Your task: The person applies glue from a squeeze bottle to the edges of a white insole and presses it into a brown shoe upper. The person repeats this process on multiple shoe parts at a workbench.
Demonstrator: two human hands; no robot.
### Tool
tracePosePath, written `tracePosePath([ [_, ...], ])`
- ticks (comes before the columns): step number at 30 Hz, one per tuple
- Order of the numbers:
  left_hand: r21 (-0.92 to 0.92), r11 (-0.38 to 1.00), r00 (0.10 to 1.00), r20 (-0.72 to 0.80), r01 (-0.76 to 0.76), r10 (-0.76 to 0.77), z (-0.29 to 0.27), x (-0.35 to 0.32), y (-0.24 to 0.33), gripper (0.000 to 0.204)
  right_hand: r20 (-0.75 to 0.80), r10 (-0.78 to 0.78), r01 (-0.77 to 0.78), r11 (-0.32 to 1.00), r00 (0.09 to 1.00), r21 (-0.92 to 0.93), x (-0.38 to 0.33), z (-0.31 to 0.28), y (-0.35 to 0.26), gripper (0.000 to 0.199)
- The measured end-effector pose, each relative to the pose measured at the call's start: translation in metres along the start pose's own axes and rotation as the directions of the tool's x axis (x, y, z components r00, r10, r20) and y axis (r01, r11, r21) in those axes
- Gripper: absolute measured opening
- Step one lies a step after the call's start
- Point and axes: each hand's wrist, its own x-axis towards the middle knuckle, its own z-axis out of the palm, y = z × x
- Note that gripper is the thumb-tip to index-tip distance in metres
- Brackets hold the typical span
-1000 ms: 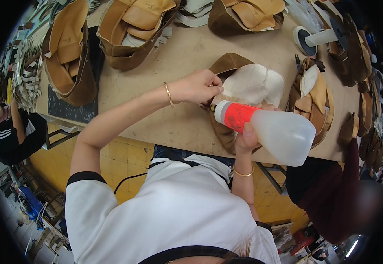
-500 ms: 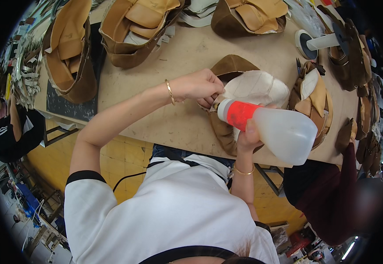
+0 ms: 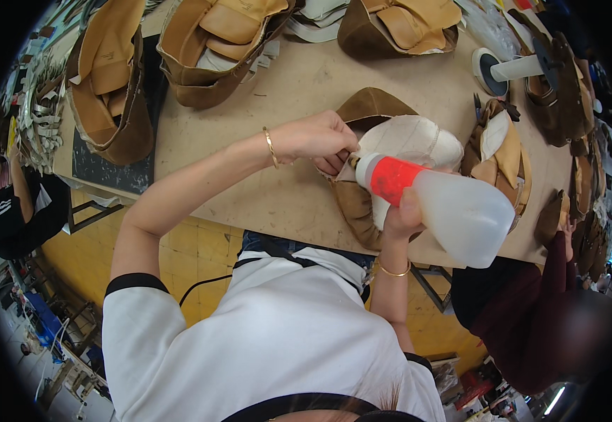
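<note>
My left hand [image 3: 322,143] has its fingers closed on the near-left edge of a brown leather shoe upper [image 3: 366,104], where the whitish lining [image 3: 415,137] is turned outward. In my right hand [image 3: 403,216] is a translucent plastic squeeze bottle [image 3: 471,218] with a red band. The bottle lies tilted over the upper, its dark-tipped nozzle beside my left fingertips. Whether the tip touches the leather, I cannot tell. Much of the near part of the upper is hidden under the bottle and my right hand.
Other brown uppers with tan linings lie at the back left [image 3: 221,77] and back middle [image 3: 401,32]. A smaller bundle of pieces [image 3: 506,151] is just right of the bottle. Beyond it stands a white spool [image 3: 490,70]. A dark board [image 3: 112,169] is at left. Another person [image 3: 524,323] is at right.
The bottle and my right hand have shifted slightly to the right and toward me, uncovering the dark nozzle tip. My left hand stays nearly still on the edge.
</note>
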Motion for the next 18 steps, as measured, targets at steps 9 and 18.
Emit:
tracePosePath([
  [9,0.061,0.998,0.999,-0.021,-0.032,0.034,0.007,-0.011,0.006,0.044,-0.048,-0.006,0.009,0.998,0.999,0.059,0.018,-0.001,0.004,0.067],
  [18,0.049,0.997,0.997,-0.041,-0.064,0.066,0.015,-0.021,0.000,0.042,-0.068,0.119,-0.112,0.990,0.991,0.090,0.026,0.000,-0.005,0.077],
])
